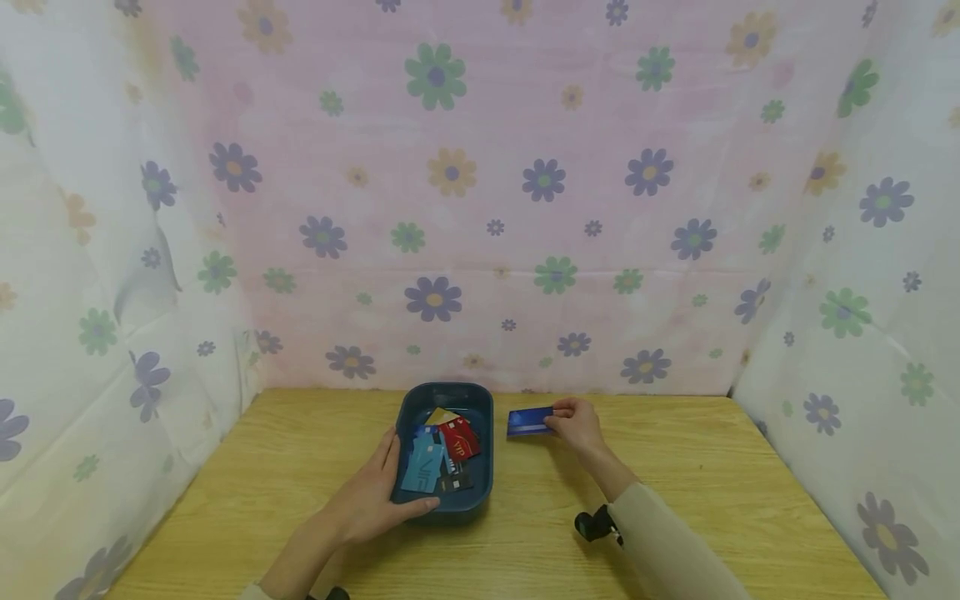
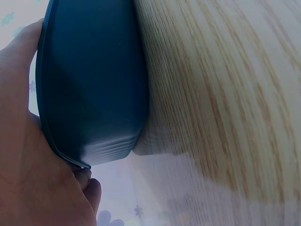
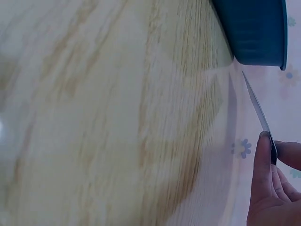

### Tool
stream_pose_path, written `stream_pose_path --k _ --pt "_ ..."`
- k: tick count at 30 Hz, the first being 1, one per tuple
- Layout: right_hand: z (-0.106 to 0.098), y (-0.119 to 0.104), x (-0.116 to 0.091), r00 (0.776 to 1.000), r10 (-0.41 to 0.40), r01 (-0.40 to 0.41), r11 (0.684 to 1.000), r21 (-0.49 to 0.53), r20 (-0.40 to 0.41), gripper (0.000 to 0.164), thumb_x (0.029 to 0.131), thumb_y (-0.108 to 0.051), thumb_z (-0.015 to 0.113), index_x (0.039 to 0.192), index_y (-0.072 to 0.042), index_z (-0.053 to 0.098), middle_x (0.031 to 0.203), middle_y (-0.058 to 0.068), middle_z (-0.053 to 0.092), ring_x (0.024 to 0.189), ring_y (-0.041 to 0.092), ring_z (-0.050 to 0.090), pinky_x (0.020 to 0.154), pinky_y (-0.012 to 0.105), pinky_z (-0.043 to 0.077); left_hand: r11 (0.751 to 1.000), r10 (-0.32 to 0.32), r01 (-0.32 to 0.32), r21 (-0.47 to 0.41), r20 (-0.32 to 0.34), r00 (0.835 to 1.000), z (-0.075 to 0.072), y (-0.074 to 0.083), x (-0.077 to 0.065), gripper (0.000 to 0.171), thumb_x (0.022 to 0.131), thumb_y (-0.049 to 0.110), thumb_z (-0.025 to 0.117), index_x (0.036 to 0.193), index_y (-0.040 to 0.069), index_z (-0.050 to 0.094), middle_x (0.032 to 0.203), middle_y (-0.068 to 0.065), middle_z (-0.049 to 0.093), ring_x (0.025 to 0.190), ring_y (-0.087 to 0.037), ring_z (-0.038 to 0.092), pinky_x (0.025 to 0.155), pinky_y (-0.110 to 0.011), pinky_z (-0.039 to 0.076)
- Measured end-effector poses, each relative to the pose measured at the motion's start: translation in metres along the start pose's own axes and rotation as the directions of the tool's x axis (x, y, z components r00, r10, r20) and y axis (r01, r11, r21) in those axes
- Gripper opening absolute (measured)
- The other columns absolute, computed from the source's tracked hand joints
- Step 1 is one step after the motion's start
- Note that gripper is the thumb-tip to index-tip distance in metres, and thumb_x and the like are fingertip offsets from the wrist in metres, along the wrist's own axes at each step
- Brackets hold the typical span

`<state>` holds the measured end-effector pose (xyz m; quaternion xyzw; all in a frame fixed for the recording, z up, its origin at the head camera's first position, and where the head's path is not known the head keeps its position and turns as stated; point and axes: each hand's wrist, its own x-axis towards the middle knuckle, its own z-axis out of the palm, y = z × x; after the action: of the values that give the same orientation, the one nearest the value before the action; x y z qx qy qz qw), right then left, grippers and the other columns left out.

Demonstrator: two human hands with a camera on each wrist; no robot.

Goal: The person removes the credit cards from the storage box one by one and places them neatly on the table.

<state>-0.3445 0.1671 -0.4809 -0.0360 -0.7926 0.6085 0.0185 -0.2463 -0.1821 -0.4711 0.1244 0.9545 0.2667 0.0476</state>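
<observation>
**Right hand [image 1: 579, 427] pinches a blue card [image 1: 528, 422] beside a dark tub [image 1: 463, 515] of cards**

The right grip is closed on the near-right end of the blue card, with the thumb on one face and fingertips on the other, as the right wrist view shows. The card is held clear of the worktop [image 1: 750, 492], just to the right of the tub and apart from it. A pale stripe runs along its lower part. From the right wrist it shows almost edge-on, at a slant.

The left hand [image 1: 363, 502] grips the tub at its near left corner: the fingers lie along the left side and the thumb reaches over the near rim. The tub stands upright on the worktop, left of the blue card.

Inside the tub is a loose, overlapping heap. A teal card [image 1: 423, 468] marked VIP lies toward the left, with a red card [image 1: 460, 438], also marked VIP, to its right. A gold card [image 1: 441, 415] shows at the far side, and a dark card [image 1: 457, 481] at the near side. Other cards are partly covered.

A pale sleeve [image 1: 675, 546] covers the right forearm. Flowered cloth [image 1: 495, 125] hangs behind the worktop and along both sides.
</observation>
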Motion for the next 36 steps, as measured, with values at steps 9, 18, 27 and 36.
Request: stream_pose_path --k 9,18,27,36 --pt "0.005 0.003 0.007 1.0 -0.008 0.007 0.992 -0.13 -0.007 0.032 0.093 0.003 0.069 0.122 0.013 0.06 0.108 0.025 0.066 0.095 0.033 0.068 0.076 0.037 0.059 1.0 -0.006 0.006 0.008 0.003 1.0 0.0 -0.001 0.0 0.129 0.081 0.079 0.066 0.164 0.0 0.006 0.172 -0.016 -0.001 0.152 -0.045 0.022 0.116 -0.062 0.032" --pt "0.009 0.007 0.014 0.999 -0.03 0.022 0.975 -0.221 -0.032 0.028 0.089 0.003 0.073 0.113 0.013 0.064 0.095 0.02 0.066 0.082 0.025 0.066 0.066 0.03 0.057 1.0 -0.011 0.011 0.022 0.002 1.0 0.004 -0.004 0.002 0.13 0.079 0.081 0.064 0.164 0.001 0.006 0.172 -0.015 0.0 0.153 -0.044 0.022 0.115 -0.061 0.033" --pt "0.012 0.006 0.015 0.997 -0.067 0.051 0.939 -0.34 -0.035 0.03 0.086 0.0 0.077 0.11 0.015 0.065 0.092 0.018 0.066 0.083 0.026 0.062 0.072 0.036 0.054 1.0 -0.008 0.008 0.006 0.003 1.0 0.002 -0.002 0.0 0.129 0.08 0.079 0.066 0.164 0.001 0.007 0.172 -0.017 0.001 0.152 -0.045 0.022 0.115 -0.063 0.032" --pt "0.022 0.007 0.018 0.994 -0.101 0.072 0.901 -0.427 -0.045 0.029 0.084 -0.005 0.08 0.102 0.012 0.066 0.092 0.019 0.067 0.085 0.029 0.062 0.075 0.042 0.055 1.0 -0.006 0.006 0.009 -0.002 1.0 0.003 -0.003 0.001 0.13 0.08 0.08 0.065 0.164 0.002 0.006 0.172 -0.016 0.001 0.153 -0.043 0.021 0.116 -0.062 0.032"
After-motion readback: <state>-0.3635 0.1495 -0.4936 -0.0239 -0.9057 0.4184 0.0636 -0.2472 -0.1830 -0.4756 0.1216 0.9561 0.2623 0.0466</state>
